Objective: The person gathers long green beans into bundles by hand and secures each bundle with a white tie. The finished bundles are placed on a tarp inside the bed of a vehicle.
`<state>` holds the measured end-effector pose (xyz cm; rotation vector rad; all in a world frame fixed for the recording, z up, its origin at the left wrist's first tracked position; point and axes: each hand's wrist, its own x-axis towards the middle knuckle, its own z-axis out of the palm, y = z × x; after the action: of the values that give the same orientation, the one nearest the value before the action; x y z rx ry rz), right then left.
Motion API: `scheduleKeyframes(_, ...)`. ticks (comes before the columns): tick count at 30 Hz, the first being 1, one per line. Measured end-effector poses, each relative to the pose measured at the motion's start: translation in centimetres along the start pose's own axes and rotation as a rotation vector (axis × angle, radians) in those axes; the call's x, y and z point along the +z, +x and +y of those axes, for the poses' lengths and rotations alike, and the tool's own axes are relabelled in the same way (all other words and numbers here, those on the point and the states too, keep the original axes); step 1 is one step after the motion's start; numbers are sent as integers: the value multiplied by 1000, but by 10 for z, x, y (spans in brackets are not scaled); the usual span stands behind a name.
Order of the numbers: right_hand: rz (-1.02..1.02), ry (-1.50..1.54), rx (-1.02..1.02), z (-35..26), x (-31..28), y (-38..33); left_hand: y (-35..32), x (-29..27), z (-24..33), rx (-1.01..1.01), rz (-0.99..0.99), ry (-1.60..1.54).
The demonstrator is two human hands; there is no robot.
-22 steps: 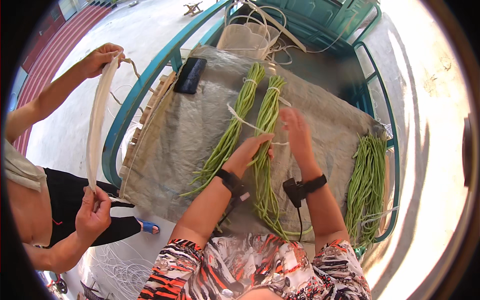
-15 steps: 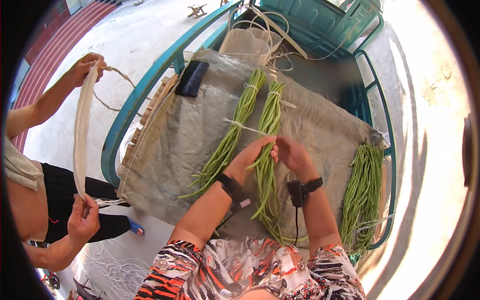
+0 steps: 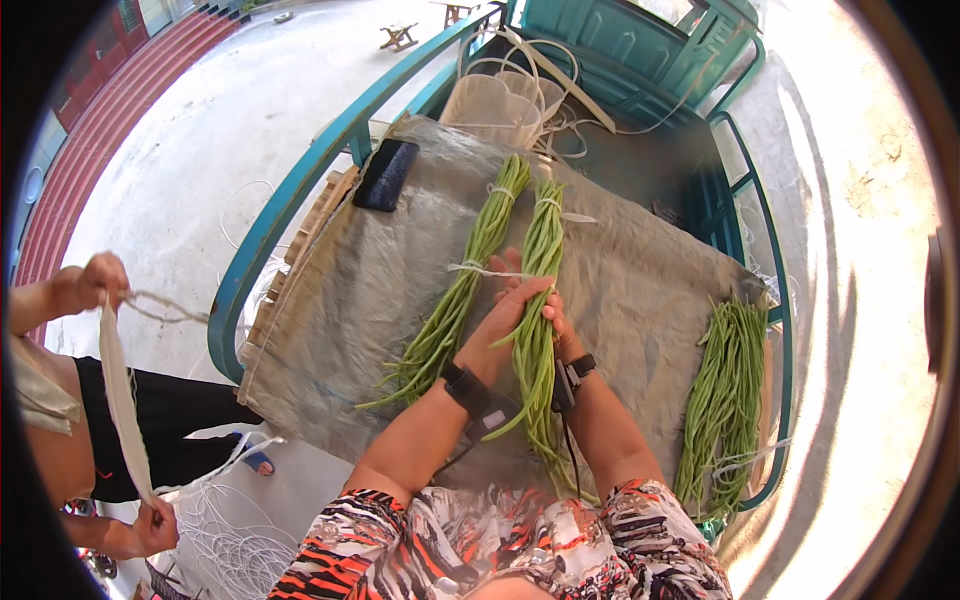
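A bundle of long green beans (image 3: 543, 235) lies lengthwise in front of me, bound near its far end with a white tie. My left hand (image 3: 503, 322) grips it around the middle, thumb on top. My right hand (image 3: 562, 325) closes on the same bundle from the right, partly hidden by it. Some fingertips show to its left; whose hand they belong to I cannot tell. A white string (image 3: 492, 271) runs across toward my hands. Just left lies a second bean bundle (image 3: 484, 235), tied near its far end and at its middle.
A grey sheet (image 3: 640, 290) covers the teal cart bed, bordered by a rail (image 3: 300, 190). More beans (image 3: 722, 400) lie far right. A dark phone-like slab (image 3: 386, 175) and clear plastic tubs (image 3: 490, 105) sit farther back. At left, another person's hands (image 3: 98, 283) stretch a pale strip (image 3: 122, 400).
My right hand has moved in against the bundle, its wrist swinging left. The other person's hands and strip have dropped lower and farther left.
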<state>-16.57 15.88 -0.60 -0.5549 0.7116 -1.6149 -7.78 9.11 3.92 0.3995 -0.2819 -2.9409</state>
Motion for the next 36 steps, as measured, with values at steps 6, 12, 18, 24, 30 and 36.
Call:
scheduleKeyframes(6, 68, -86, 13, 6, -12, 8, 1, -8, 0, -5, -40, -46)
scheduleKeyframes(12, 85, -172, 32, 2, -17, 8, 5, -21, 5, -185, -115, -255)
scheduleKeyframes(18, 115, -217, 14, 8, -19, 19, 8, -22, -1, -107, -120, -191)
scheduleKeyframes(24, 152, -334, 44, 12, -34, 13, 3, -14, -4, -60, -59, -200)
scheduleKeyframes(30, 108, -726, 103, 6, -70, -4, -1, -23, 1, -131, -62, -247)
scheduleKeyframes(36, 338, -426, 33, -18, -16, -5, -6, -34, 5, -163, -76, -265)
